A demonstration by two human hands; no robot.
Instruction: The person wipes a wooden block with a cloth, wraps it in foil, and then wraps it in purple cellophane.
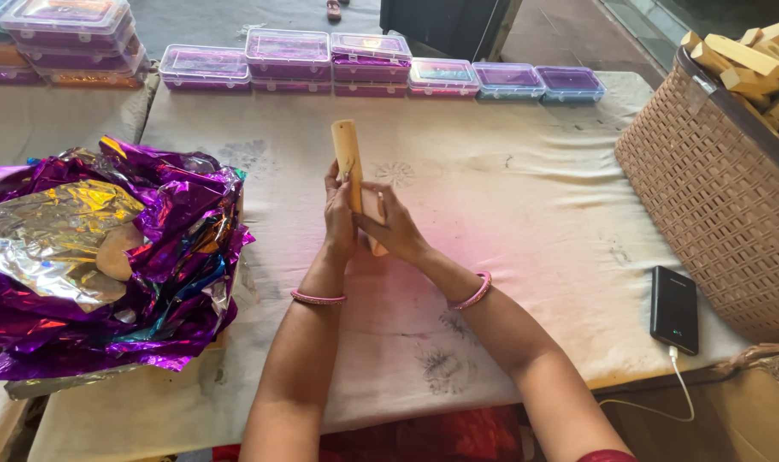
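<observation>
A pale wooden stick (348,158) stands nearly upright above the middle of the cloth-covered table (526,222), held off the cloth. The left hand (338,214) is closed around its lower part, fingers wrapped tight. The right hand (389,227) is also curled shut, pressed against the stick's lower end, and seems to pinch a second small pale piece (375,224); what that piece is I cannot tell.

The grip sits low, so the long upper end could tip or twist loose if either hand slackens. A drop would land on the cloth. A heap of shiny purple foil (107,257) lies well to the left, where a sweeping elbow might drag it. To the right, a dark power bank (673,308) lies near the table edge beside a woven basket (714,205) of wooden blocks, and its white cable (663,402) hangs over the edge; a snag there could pull it off.
</observation>
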